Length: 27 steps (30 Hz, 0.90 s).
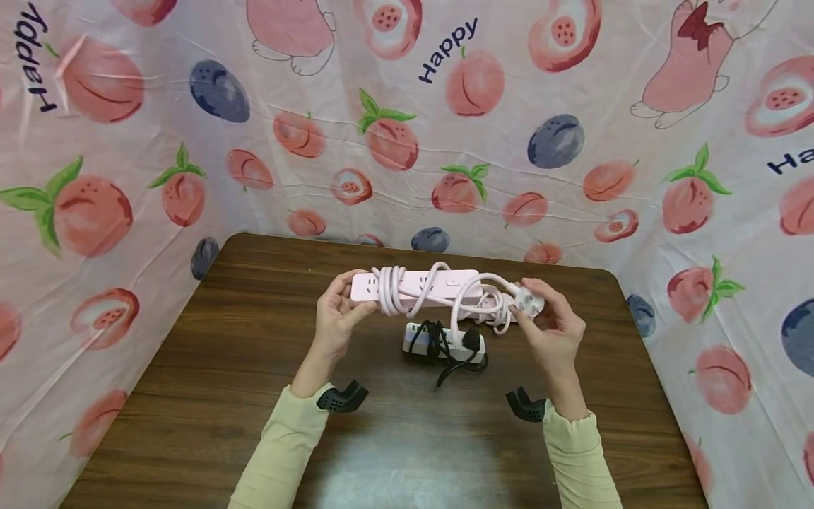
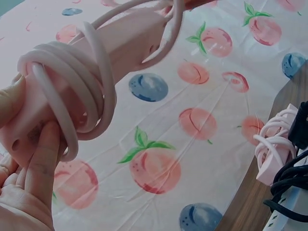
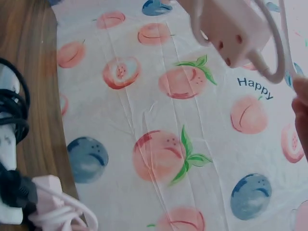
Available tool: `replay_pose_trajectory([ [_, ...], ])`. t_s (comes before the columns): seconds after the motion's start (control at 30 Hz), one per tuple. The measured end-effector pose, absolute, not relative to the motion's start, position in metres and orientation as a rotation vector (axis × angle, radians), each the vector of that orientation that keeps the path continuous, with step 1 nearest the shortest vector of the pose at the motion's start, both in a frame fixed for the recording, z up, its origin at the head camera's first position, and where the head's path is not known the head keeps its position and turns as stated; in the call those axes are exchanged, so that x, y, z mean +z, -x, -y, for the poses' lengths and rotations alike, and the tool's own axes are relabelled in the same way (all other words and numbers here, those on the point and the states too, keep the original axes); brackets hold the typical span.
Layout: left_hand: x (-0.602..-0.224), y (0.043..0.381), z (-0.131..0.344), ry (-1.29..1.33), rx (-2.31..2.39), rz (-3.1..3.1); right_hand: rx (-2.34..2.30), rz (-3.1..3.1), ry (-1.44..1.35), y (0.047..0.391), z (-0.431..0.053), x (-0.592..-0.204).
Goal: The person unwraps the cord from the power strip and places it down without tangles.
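A pink power strip is held up above the table, its pale pink cord wound several times round its left part. My left hand grips its left end, thumb in front; in the left wrist view, fingers press against the underside of the strip. From the strip's right end the cord loops over to a plug that looks covered in clear plastic. My right hand pinches this plug between thumb and fingers. Only part of that hand shows at the right wrist view's edge, and the plug is hidden there.
On the brown wooden table lies a white power strip wrapped in black cord with a black plug. Behind it is another pink power strip with its cord wound round. A fruit-printed cloth hangs round the table's back and sides.
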<state>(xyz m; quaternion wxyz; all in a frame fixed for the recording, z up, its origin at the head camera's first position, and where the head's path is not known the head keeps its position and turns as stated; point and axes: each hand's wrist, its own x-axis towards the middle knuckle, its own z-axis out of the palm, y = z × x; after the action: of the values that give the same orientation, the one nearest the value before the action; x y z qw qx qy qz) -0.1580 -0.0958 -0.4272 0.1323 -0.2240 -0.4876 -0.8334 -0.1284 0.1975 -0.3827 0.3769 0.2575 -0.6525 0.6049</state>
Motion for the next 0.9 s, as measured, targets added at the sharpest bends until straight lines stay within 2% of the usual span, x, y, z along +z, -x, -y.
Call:
replay_pose_trajectory([
  [0.17, -0.425, 0.158, 0.096, 0.581, -2.403, 1.363, 1.459, 1.693, -0.759, 0.105, -0.201, -0.390],
  [0.4, -0.422, 0.158, 0.100, 0.551, -2.390, 1.261, 1.418, 1.844, -0.716, 0.080, -0.213, -0.417],
  [0.67, -0.419, 0.158, 0.102, 0.573, -2.390, 1.228, 1.254, 2.234, -0.434, 0.055, -0.213, -0.454],
  [0.9, -0.421, 0.155, 0.099, 0.565, -2.411, 1.235, 1.110, 2.556, -0.173, 0.051, -0.213, -0.508],
])
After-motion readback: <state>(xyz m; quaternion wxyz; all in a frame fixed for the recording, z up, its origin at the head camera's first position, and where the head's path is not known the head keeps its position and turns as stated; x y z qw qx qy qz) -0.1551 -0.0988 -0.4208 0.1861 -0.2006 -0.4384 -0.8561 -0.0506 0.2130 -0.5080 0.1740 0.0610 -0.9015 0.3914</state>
